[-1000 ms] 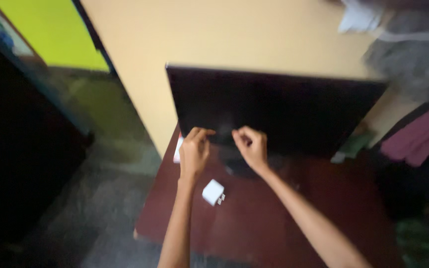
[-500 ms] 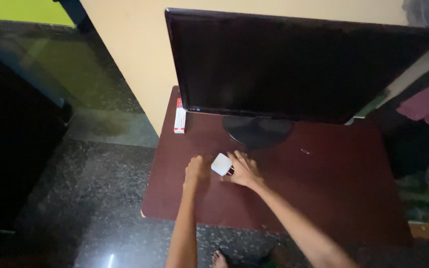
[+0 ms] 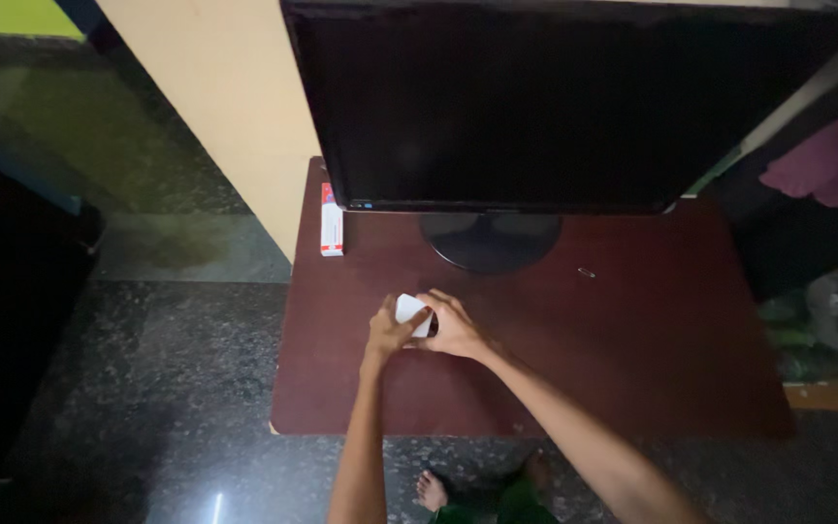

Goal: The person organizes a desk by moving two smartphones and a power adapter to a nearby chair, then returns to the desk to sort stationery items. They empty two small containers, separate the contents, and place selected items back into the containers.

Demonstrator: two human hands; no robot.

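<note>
— Hands?
— Left hand (image 3: 387, 333) and right hand (image 3: 454, 328) both pinch a small white block (image 3: 409, 311) above the dark table (image 3: 632, 369), near its front-left edge.
— Room?
— Bare tabletop to the right; monitor (image 3: 535, 107) stands behind, a small box (image 3: 331, 232) by the left edge.

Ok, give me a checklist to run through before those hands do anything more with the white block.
1. White block held between both hands: ok.
2. Left hand touching it: ok.
3. Right hand touching it: ok.
4. Block's prongs visible: cannot tell, fingers cover that side.
5. Bare table around the hands: ok.
6. Monitor, its round stand and the small box apart from the hands: ok.
</note>
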